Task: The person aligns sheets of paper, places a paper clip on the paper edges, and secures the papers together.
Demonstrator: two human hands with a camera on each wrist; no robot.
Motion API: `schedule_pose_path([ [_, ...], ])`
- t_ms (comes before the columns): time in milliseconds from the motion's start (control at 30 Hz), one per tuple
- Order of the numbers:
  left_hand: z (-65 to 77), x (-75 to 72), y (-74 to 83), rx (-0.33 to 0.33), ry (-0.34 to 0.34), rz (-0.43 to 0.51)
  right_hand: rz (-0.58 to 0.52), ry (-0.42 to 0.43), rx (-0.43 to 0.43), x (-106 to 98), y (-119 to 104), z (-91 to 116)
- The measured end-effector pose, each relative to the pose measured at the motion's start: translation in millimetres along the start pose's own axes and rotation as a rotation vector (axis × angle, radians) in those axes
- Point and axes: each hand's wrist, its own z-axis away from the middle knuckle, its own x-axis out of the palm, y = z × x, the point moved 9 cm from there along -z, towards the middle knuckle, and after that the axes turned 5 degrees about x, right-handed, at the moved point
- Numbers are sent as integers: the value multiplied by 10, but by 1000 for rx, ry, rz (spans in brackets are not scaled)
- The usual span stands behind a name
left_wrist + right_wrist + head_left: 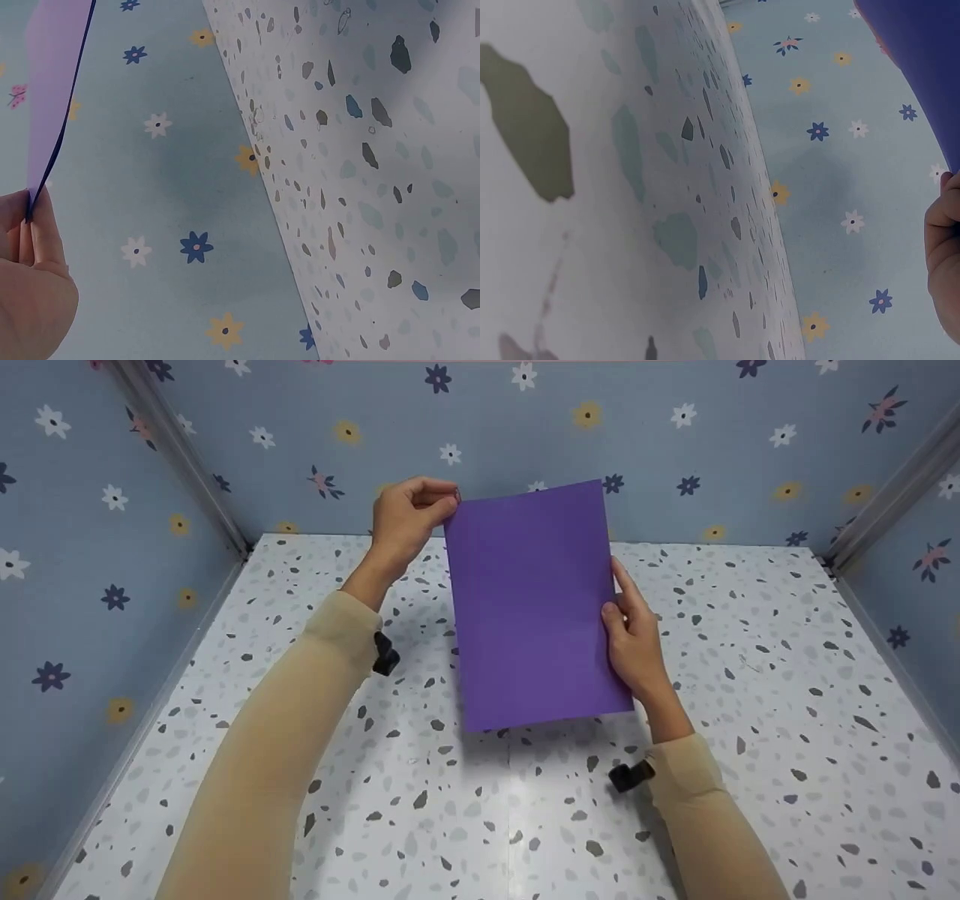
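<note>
A purple sheet of paper point(532, 607) is held up above the table, slightly tilted, its broad face toward the head camera. My left hand point(409, 517) pinches its upper left corner between thumb and fingers. A small thin thing, too small to make out, shows at those fingertips. My right hand point(636, 641) grips the right edge, thumb on the near face and fingers behind. In the left wrist view the sheet point(64, 82) appears nearly edge-on above the left hand point(37, 277). The right wrist view shows part of the sheet point(922, 60) above the right hand point(945, 255).
The white speckled table point(750, 660) lies beneath both hands. Blue flower-patterned walls point(487, 427) enclose it at the back and both sides, with metal strips at the corners. Small black pieces point(386, 654) sit at both sleeve cuffs.
</note>
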Motion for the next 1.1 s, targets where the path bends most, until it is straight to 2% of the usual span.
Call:
schedule_pose_path([
  [233,7,-4,3,15,-1,12,-2,-2,-3,9,-11,3],
  [633,29,12,-43,-9,-38,-14,-2,1,-4,13,-30,4],
  [1100,33,28,-80,39,-73,-22,-23,-4,-8,-1,7,-3],
])
